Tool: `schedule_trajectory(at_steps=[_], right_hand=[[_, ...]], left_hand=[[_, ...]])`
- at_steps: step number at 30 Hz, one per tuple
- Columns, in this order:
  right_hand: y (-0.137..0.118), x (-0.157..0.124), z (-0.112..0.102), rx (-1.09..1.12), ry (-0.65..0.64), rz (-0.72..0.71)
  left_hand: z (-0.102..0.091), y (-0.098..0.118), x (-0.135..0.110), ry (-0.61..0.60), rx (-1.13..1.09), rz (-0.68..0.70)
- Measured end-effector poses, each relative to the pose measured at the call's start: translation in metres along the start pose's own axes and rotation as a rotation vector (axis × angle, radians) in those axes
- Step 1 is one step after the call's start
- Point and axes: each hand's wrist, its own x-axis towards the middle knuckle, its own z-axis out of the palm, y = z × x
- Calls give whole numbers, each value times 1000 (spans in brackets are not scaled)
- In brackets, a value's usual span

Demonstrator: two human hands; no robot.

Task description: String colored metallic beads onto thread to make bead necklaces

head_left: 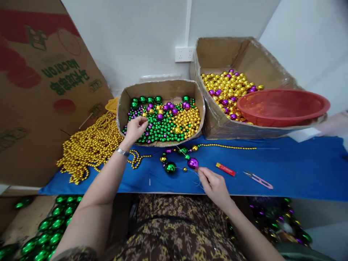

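My left hand (136,128) reaches into the small cardboard box (160,87) of green, purple and gold beads, fingers pinched at small beads near its left side. My right hand (213,185) rests on the blue cloth (299,166), fingers pinched on a thin thread just beside a large purple bead (193,163). That bead belongs to a partly strung strand with a large green bead (170,167) and smaller gold, purple and green ones, trailing into a gold bead string (231,146).
A heap of gold bead strings (89,145) lies at left. A larger box (244,61) of gold and purple beads holds a red basin (282,107). A red lighter (225,169) and pink snips (258,179) lie on the cloth. Green beads (49,232) sit below left.
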Motion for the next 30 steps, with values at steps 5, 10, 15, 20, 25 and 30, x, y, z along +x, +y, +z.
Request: schedule_trajectory(at_steps=[5,10,15,20,25,30], right_hand=[[0,0,3,19,-17,1],[2,-2,4,22,-10,-7],[2,-3,6,19,-21,-2],[2,-3,6,10,-7,-32],[2,-2,3,-6,14,-26],[3,2,5,-14,14,-23]], left_hand=[[11,-2,1,-210,533,159],[19,6,-3,-250,655,181],[19,18,-13,-342,401,235],[13,19,-13,-311,281,234],[-2,3,6,-134,348,71],[1,-5,24,-178,477,29]])
